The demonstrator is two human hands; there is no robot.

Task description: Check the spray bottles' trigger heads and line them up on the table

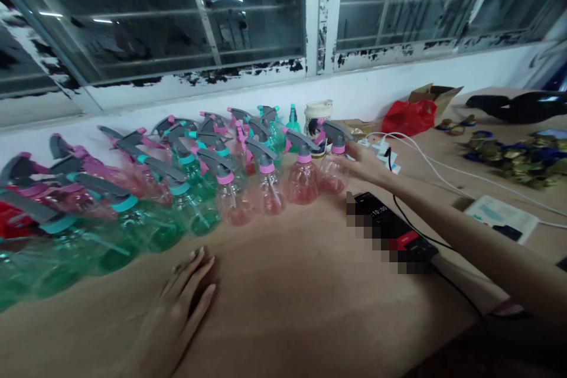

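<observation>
My left hand [177,301] lies on the wooden table, its fingers stretched out and slightly apart, holding nothing. In front of it stands a row of clear spray bottles with grey trigger heads. At the right end of that row, my right hand [364,160] has its fingers closed around a pink spray bottle [333,174], near the neck; part of the grip is hidden. Just left of this one is another pink spray bottle [303,180], standing upright. A green spray bottle [195,215] is nearest to my left fingertips.
More pink and green bottles crowd the left side along the wall. A phone [390,227] with a black cable lies right of centre. Beyond are a white box [500,218], white cables, a red bag [410,117], a cardboard box [436,96] and a pile of brass-coloured parts [522,156].
</observation>
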